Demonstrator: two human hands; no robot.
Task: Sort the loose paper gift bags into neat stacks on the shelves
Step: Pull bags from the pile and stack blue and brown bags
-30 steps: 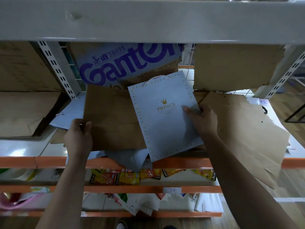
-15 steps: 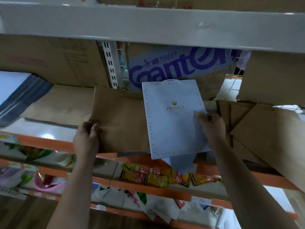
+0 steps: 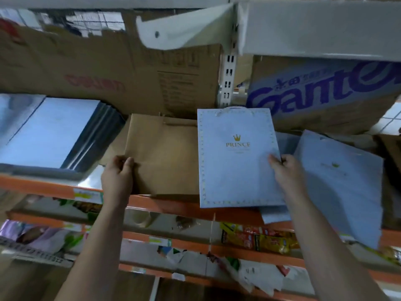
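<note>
Brown cardboard box (image 3: 108,68) with red lettering, blue-printed carton (image 3: 321,92) beside it, snack packets (image 3: 256,237) on a lower shelf

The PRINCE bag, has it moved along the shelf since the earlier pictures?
Cannot tell: the PRINCE bag lies right of the white upright as before, and the camera itself swung left.

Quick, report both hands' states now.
Left hand: closed on the brown paper bag.
Right hand: closed on the pale blue PRINCE bag.

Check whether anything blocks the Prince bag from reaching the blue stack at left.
The brown paper bag under the left hand lies between the Prince bag and the blue stack.
</note>
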